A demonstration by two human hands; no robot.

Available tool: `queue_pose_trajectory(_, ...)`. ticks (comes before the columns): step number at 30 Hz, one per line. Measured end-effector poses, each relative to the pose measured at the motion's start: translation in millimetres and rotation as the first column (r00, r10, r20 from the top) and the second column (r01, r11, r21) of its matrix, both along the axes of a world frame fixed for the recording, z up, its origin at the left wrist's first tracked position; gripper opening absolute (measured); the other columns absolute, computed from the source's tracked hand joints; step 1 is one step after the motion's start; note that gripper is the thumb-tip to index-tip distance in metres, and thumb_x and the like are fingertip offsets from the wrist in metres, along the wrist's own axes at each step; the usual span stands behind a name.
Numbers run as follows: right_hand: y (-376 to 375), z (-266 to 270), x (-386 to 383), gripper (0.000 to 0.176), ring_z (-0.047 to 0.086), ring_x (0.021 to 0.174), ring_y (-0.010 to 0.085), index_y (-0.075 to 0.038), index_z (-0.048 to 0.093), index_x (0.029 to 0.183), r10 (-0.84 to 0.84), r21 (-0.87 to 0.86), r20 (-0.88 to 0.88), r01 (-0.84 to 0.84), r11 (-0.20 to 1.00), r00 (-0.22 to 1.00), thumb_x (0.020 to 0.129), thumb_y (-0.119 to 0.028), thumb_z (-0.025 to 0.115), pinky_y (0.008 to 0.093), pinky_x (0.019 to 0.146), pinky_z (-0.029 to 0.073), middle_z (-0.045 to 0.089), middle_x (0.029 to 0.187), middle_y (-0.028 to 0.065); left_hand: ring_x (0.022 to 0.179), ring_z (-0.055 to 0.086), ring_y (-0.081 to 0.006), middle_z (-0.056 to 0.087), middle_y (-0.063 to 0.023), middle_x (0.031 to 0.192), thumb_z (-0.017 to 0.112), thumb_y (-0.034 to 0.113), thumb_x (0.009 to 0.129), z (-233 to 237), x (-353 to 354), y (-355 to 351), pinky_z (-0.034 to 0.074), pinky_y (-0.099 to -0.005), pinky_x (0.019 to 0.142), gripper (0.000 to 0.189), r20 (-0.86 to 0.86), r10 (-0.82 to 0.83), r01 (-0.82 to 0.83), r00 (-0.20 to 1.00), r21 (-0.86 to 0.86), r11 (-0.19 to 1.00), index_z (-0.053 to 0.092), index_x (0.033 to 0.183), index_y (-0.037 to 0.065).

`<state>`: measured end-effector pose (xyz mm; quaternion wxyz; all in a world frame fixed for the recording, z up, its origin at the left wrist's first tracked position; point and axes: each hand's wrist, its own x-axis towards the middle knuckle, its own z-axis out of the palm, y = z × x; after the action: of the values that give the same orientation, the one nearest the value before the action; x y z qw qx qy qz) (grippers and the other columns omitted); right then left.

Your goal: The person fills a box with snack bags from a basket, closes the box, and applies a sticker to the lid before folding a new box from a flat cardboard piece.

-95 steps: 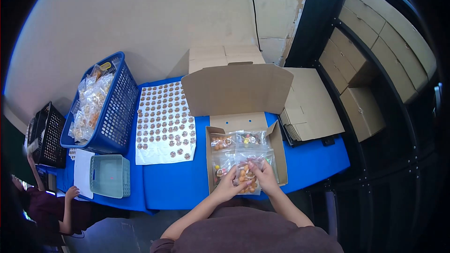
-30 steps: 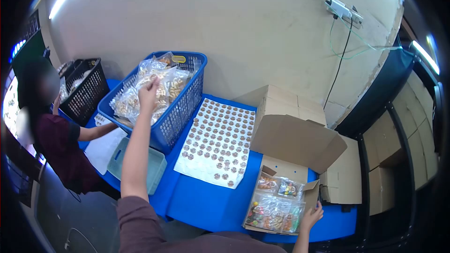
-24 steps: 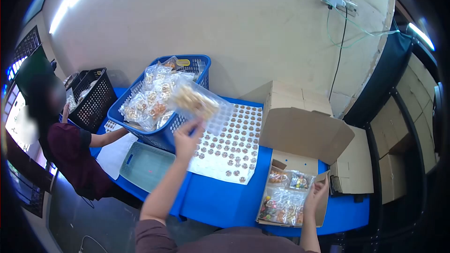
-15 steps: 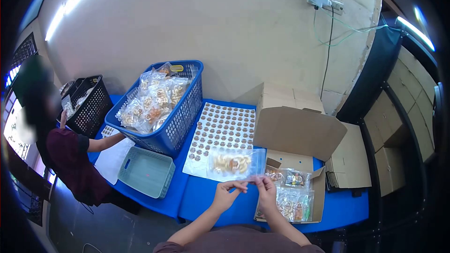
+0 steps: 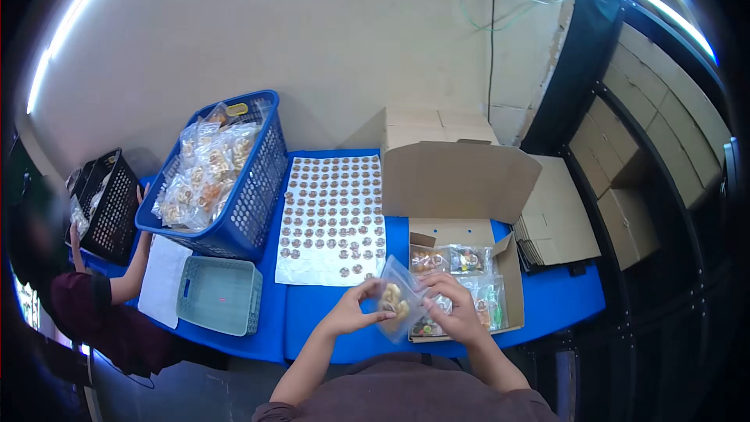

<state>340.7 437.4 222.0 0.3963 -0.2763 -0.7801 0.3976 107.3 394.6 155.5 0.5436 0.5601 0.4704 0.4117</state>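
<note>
A clear plastic bag with pale, curved snack pieces (image 5: 395, 297) is held up and tilted between my two hands in front of the sticker sheet. My left hand (image 5: 353, 312) pinches its left side, thumb toward the front. On the bag's right edge, the fingers of my right hand (image 5: 459, 309) are closed. Beyond my hands lies a white sheet of round brown stickers (image 5: 305, 273), with gaps in its lower rows. Close to my right hand, an open cardboard box (image 5: 512, 285) holds several filled clear packets (image 5: 470, 259), partly covered by that hand.
On the left, a blue basket (image 5: 262, 180) is heaped with filled bags (image 5: 207, 172). In front of it sits a grey-green tray (image 5: 219, 297). A co-worker (image 5: 86, 297) stands at far left beside a black basket (image 5: 117, 211). Flattened cartons (image 5: 558, 211) are stacked right of the box.
The bag, which lay flat over the sheet's lower edge, is now lifted and held in both hands. My view has shifted to the right. The co-worker's arms have moved toward the black basket.
</note>
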Motion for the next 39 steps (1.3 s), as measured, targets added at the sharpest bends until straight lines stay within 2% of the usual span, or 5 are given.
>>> queue_pose_trajectory(5,-15.4,-22.1,-18.5,0.025,0.055,0.108,0.0236,-0.003,0.061,0.106,-0.244,-0.5,-0.418,0.003,0.866,0.875,0.086,-0.017,0.066,0.0363,0.093,0.042,0.061,0.109,0.0128,0.094,0.062,-0.0114,0.065,-0.0058,0.106,0.074,0.01,0.081,-11.9,31.4,-7.9,0.051,-0.0276,0.082,0.04,0.264,0.064,-0.037,0.962,-0.106,0.994,0.055,0.116,0.002)
queue_pose_trajectory(9,-28.4,-52.4,-29.1,0.043,0.058,0.102,0.0141,0.0,0.051,0.124,-0.118,-0.562,-0.12,0.03,0.827,0.986,0.088,-0.018,0.066,0.029,0.089,0.047,0.063,0.109,0.0075,0.094,0.062,-0.0103,0.065,-0.0067,0.103,0.064,0.015,0.09,-25.1,42.8,-12.7,0.05,-0.025,0.08,0.035,0.276,0.209,-0.197,0.938,-0.068,0.978,0.051,0.118,0.001)
queue_pose_trajectory(13,-26.3,-58.7,-22.8,0.033,0.059,0.096,0.0099,0.002,0.056,0.116,-0.115,-0.694,-0.191,-0.051,0.718,0.975,0.092,-0.02,0.061,0.0269,0.082,0.049,0.066,0.102,0.0081,0.088,0.061,-0.0089,0.063,-0.0057,0.103,0.059,0.016,0.093,-32.2,52.0,-20.5,0.05,-0.0217,0.073,0.031,0.376,0.265,-0.253,0.888,-0.083,0.964,0.05,0.119,0.002)
queue_pose_trajectory(28,-12.1,-74.7,-17.8,0.026,0.062,0.092,0.0103,0.001,0.058,0.112,-0.333,-0.811,-0.416,-0.181,0.556,0.846,0.089,-0.009,0.063,0.0246,0.08,0.051,0.065,0.103,0.0069,0.108,0.055,-0.0144,0.055,-0.0101,0.119,0.062,0.005,0.088,-5.0,58.8,-17.1,0.048,-0.0299,0.088,0.05,0.141,0.056,-0.042,0.988,-0.101,0.994,0.036,0.13,0.001)
queue_pose_trajectory(39,2.7,-62.4,-4.8,0.037,0.061,0.094,0.0102,0.001,0.052,0.12,-0.171,-0.732,-0.274,-0.09,0.675,0.947,0.089,-0.016,0.065,0.0263,0.081,0.051,0.064,0.104,0.006,0.097,0.059,-0.0122,0.063,-0.0097,0.104,0.058,0.017,0.093,-0.5,69.9,-3.6,0.049,-0.0278,0.08,0.03,0.177,0.249,-0.244,0.952,-0.052,0.968,0.049,0.116,0.0)
